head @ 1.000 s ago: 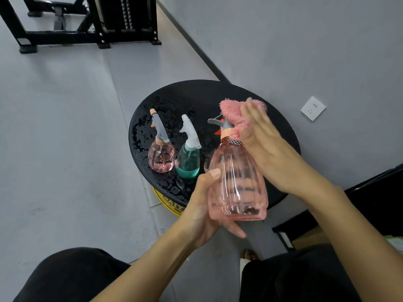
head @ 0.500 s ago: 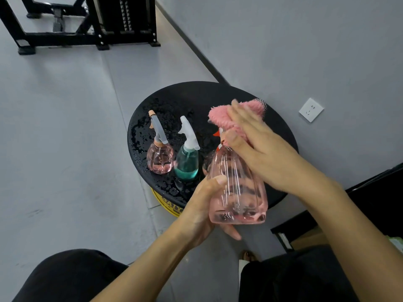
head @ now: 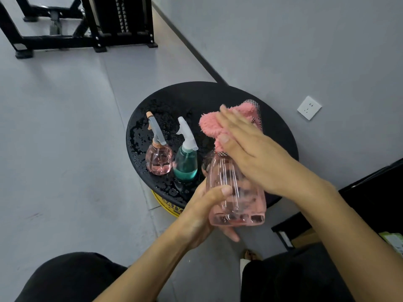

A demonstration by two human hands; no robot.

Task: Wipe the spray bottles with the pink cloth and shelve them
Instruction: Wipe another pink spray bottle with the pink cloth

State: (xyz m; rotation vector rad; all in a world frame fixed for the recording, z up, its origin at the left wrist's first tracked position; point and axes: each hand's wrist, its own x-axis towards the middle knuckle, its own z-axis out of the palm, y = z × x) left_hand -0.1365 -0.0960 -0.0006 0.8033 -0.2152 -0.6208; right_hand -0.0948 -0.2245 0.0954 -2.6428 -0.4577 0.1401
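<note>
On the wet black counter (head: 218, 92), a small pink spray bottle (head: 158, 159) and a teal spray bottle (head: 186, 164) stand upright side by side near its left edge. Just right of them, the left hand (head: 202, 210) grips the big pink bottle (head: 235, 197) low on its body, thumb across the front. The pink cloth (head: 212, 125) is draped over the sprayer head (totally hidden), and the right hand (head: 250, 147) presses on it with flat, straight fingers.

Softly, evenly lit, shadows faint. Glints off droplets (head: 139, 136) on the black surface (head: 279, 131). Blurs slightly at the right hand (head: 250, 153) above it. Bows straight lines near the edges.
</note>
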